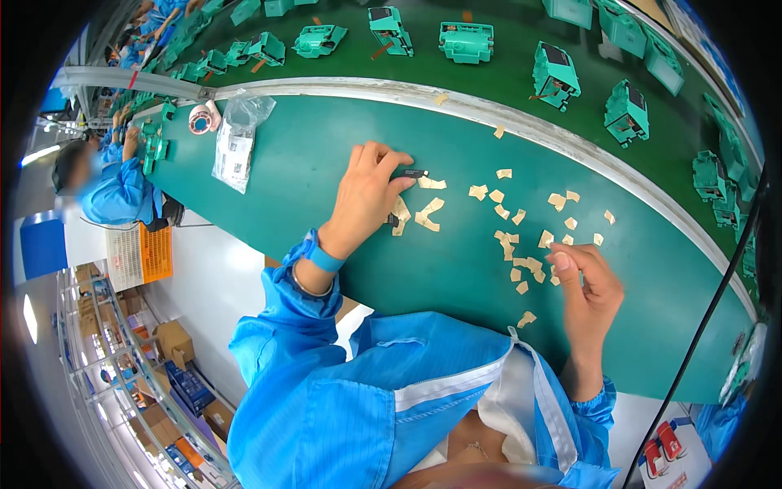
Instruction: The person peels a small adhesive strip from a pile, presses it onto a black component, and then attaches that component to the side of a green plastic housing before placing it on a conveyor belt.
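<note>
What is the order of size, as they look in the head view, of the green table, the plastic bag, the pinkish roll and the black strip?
1. Green table
2. Plastic bag
3. Pinkish roll
4. Black strip, in the left hand

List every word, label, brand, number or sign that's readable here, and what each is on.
None is clear enough to quote.
Small black piece in the left hand: pale marks, too small to read.
Clear bag on the green table: dark print, too small.
White-and-orange panel at left: rows of marks, too fine to tell whether text.
</note>
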### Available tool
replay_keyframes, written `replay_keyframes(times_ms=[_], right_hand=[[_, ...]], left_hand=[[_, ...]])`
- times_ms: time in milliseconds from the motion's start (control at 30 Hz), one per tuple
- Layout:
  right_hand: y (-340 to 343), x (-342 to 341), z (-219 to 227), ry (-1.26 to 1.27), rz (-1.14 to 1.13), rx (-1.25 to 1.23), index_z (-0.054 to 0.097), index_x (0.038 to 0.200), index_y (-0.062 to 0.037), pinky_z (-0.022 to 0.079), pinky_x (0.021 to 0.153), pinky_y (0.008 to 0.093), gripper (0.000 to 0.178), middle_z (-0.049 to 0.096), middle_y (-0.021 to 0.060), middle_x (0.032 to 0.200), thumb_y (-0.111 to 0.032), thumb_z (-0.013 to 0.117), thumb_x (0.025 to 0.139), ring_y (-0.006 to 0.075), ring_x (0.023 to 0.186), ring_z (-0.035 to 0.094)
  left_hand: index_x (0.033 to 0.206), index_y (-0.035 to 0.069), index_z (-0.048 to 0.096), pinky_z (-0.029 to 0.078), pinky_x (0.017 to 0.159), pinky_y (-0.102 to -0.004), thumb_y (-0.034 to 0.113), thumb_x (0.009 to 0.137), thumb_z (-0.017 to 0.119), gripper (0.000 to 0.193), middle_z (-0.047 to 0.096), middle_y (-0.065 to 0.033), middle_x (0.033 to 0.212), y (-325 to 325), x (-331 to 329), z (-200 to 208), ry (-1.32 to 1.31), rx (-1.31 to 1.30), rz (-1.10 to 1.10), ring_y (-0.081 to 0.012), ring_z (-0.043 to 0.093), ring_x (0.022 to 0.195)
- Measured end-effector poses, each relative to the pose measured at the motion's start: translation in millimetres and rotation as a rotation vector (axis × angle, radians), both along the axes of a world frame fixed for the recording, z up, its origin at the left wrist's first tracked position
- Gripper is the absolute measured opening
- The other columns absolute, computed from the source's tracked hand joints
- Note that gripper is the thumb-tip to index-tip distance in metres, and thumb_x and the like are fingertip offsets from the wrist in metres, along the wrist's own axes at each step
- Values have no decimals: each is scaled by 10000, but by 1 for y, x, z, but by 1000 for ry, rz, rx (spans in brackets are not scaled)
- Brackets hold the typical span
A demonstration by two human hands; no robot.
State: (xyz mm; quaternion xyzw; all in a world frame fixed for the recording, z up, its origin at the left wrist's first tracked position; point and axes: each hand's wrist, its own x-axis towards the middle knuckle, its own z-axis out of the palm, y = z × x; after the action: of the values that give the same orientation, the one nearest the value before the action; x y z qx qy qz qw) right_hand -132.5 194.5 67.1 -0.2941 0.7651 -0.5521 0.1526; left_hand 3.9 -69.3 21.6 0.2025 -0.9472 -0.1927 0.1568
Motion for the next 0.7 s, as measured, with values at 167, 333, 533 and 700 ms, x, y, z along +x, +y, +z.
replay_keyframes(times_ms=[167,333,533,700], right_hand=[[-1,6,2,-9,48,16,681,896,21,429,568,222,109,639,81,777,-65,660,833,123,655,563],[-6,8,0,-13,57,7,680,893,20,432,559,228,108,639,79,772,-68,659,834,127,652,568],[-19,11,1,-4,167,15,680,889,16,436,552,233,105,637,79,761,-70,662,830,135,649,577],[-38,11,-6,-149,219,90,679,922,-6,448,559,240,133,638,82,768,-83,681,812,149,645,579]], left_hand=[[928,45,618,439,735,-350,32,731,692,211,536,-83,887,-5,1,-8,9,48,-42,-276,500,838],[910,23,629,476,641,-333,-9,760,643,155,593,-83,837,4,6,0,61,308,58,-243,559,816],[842,31,658,475,628,-326,-19,743,658,111,609,-67,814,1,12,5,129,9,-68,-245,573,749],[852,41,664,454,631,-312,-18,700,696,166,623,-54,795,13,20,29,132,-167,-144,-223,564,712]])
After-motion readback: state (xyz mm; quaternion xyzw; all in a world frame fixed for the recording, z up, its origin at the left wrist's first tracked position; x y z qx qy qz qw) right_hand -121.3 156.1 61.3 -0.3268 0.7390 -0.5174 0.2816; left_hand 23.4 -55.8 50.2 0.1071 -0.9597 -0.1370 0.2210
